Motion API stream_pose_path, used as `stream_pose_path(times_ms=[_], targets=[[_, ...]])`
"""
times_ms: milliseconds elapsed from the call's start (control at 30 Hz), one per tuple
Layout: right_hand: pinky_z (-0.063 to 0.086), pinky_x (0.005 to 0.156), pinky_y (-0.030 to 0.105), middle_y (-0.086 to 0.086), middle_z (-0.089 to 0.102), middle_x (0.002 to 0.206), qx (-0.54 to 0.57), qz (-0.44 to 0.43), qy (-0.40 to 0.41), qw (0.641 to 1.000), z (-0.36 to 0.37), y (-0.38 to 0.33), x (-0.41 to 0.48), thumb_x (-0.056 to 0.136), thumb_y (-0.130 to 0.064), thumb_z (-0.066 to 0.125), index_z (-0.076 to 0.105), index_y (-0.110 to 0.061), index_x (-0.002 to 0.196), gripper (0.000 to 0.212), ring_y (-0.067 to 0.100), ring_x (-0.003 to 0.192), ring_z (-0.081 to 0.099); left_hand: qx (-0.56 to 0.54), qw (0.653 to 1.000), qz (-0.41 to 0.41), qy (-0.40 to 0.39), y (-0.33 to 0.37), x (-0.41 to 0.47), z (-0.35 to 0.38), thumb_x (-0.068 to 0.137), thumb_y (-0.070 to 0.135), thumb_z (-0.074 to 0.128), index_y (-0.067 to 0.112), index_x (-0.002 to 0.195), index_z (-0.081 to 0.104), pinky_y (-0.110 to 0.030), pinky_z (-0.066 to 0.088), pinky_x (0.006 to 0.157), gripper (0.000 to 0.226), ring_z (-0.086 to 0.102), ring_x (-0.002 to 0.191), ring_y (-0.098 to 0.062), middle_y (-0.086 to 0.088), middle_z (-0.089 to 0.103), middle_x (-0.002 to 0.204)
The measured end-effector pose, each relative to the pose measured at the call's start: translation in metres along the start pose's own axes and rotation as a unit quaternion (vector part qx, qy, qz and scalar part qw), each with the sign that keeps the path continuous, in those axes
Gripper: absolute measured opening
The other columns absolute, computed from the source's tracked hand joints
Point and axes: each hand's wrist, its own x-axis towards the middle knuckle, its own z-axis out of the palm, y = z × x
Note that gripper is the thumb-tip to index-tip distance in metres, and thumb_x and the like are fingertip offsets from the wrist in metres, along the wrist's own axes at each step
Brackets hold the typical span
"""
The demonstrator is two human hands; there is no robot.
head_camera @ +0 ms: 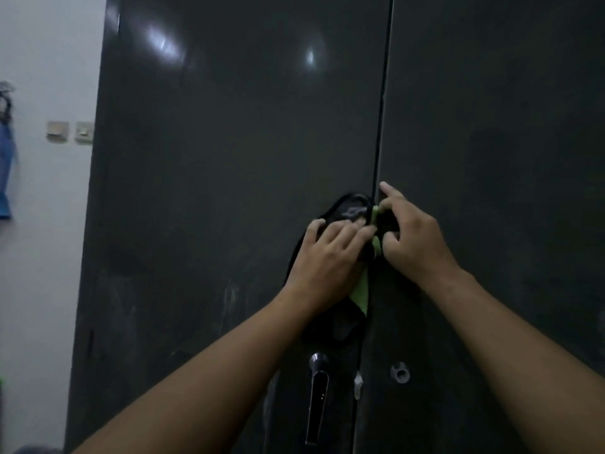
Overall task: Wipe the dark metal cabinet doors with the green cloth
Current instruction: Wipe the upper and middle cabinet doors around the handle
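Two tall dark metal cabinet doors fill the view, the left door [229,175] and the right door [491,158], meeting at a vertical seam. Both hands work at that seam at mid height. The green cloth [361,293] shows only in slivers between the hands and as a tail hanging below my left palm. My left hand [327,253] lies with spread fingers over the cloth and a black item on the left door. My right hand [412,237] pinches the cloth's edge with curled fingers, its index finger pointing up along the seam.
A black fabric item with a loop [347,204] hangs on the left door under my hands. Below it are a dark lever handle [319,398] and, on the right door, a round lock [400,372]. A white wall with two switches [70,132] and a hanging blue item [6,168] lies left.
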Motion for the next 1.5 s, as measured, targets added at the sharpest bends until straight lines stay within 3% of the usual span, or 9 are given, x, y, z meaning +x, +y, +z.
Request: stream_pose_path(times_ms=[167, 300, 467, 633, 833, 1133, 1267, 1333, 1500], targets=[[0.029, 0.116, 0.033, -0.006, 0.017, 0.165, -0.053, 0.014, -0.05, 0.997, -0.008, 0.008, -0.012, 0.084, -0.005, 0.053, 0.032, -0.02, 0.152, 0.073, 0.016, 0.151, 0.017, 0.039, 0.99, 0.129, -0.035, -0.031, -0.002, -0.007, 0.093, 0.033, 0.056, 0.024, 0.141, 0.048, -0.058, 0.023, 0.116, 0.05, 0.049, 0.131, -0.016, 0.003, 0.052, 0.144], [0.009, 0.113, 0.027, -0.009, -0.004, 0.167, -0.108, 0.032, -0.071, 0.991, -0.002, 0.012, -0.022, 0.09, -0.012, 0.052, 0.011, -0.022, 0.159, 0.081, 0.016, 0.152, -0.014, -0.043, 0.999, 0.031, -0.001, -0.033, 0.042, -0.012, 0.096, 0.025, 0.057, 0.022, 0.145, 0.044, -0.048, 0.034, 0.114, 0.051, 0.043, 0.137, -0.017, 0.001, 0.047, 0.149], [0.008, 0.117, 0.026, -0.016, 0.002, 0.165, -0.102, 0.033, -0.057, 0.993, -0.003, 0.018, -0.023, 0.089, -0.014, 0.053, 0.015, -0.028, 0.159, 0.081, 0.011, 0.152, -0.008, -0.032, 0.998, -0.027, 0.046, -0.007, 0.065, -0.004, 0.092, 0.02, 0.058, 0.015, 0.14, 0.051, -0.04, 0.035, 0.111, 0.049, 0.048, 0.132, -0.02, -0.003, 0.052, 0.145], [0.022, 0.122, 0.041, -0.011, 0.017, 0.165, -0.123, 0.023, -0.061, 0.99, -0.009, 0.021, -0.025, 0.084, -0.011, 0.056, 0.026, -0.026, 0.156, 0.08, 0.018, 0.153, 0.008, -0.028, 0.998, 0.051, 0.014, -0.011, 0.024, -0.009, 0.089, 0.023, 0.058, 0.017, 0.135, 0.055, -0.038, 0.037, 0.103, 0.047, 0.054, 0.125, -0.02, -0.003, 0.055, 0.142], [0.033, 0.113, 0.055, 0.022, 0.032, 0.156, -0.211, -0.017, -0.078, 0.974, 0.002, -0.007, -0.033, 0.074, -0.027, 0.041, 0.047, -0.016, 0.144, 0.071, 0.039, 0.144, 0.03, 0.069, 0.989, 0.113, -0.058, -0.031, -0.047, -0.02, 0.089, 0.026, 0.055, 0.023, 0.146, 0.043, -0.051, 0.041, 0.093, 0.058, 0.055, 0.122, -0.017, 0.003, 0.047, 0.149], [0.014, 0.123, 0.052, 0.024, 0.008, 0.163, -0.181, -0.06, -0.149, 0.97, 0.048, -0.056, -0.034, 0.083, -0.032, 0.042, 0.025, -0.021, 0.156, 0.076, 0.037, 0.152, 0.005, 0.069, 0.986, -0.148, -0.022, -0.116, -0.044, -0.063, 0.088, 0.024, 0.064, 0.028, 0.143, 0.044, -0.05, 0.036, 0.1, 0.058, 0.044, 0.128, -0.016, 0.006, 0.047, 0.149], [0.008, 0.124, 0.049, 0.022, -0.006, 0.164, -0.148, -0.037, -0.14, 0.978, 0.063, -0.064, -0.037, 0.089, -0.03, 0.049, 0.008, -0.017, 0.159, 0.082, 0.034, 0.152, -0.008, -0.008, 0.981, -0.191, 0.029, -0.115, -0.07, -0.059, 0.076, 0.008, 0.064, 0.015, 0.138, 0.051, -0.043, 0.04, 0.099, 0.064, 0.052, 0.119, -0.029, -0.008, 0.052, 0.144], [0.005, 0.125, 0.046, 0.018, -0.008, 0.165, -0.134, -0.026, -0.133, 0.982, 0.068, -0.063, -0.038, 0.092, -0.032, 0.049, 0.003, -0.013, 0.159, 0.084, 0.03, 0.153, -0.012, -0.011, 0.988, -0.152, 0.035, -0.102, -0.095, -0.047, 0.077, 0.007, 0.062, 0.01, 0.137, 0.054, -0.039, 0.041, 0.1, 0.06, 0.054, 0.116, -0.029, -0.012, 0.055, 0.141], [0.005, 0.126, 0.04, 0.012, -0.006, 0.166, -0.114, -0.021, -0.118, 0.986, 0.07, -0.056, -0.039, 0.09, -0.03, 0.052, 0.007, -0.009, 0.159, 0.085, 0.023, 0.153, -0.01, 0.016, 0.994, 0.101, -0.042, -0.09, -0.126, -0.038, 0.094, 0.011, 0.049, 0.009, 0.136, 0.056, -0.039, 0.046, 0.099, 0.043, 0.058, 0.117, -0.026, -0.009, 0.054, 0.142]])
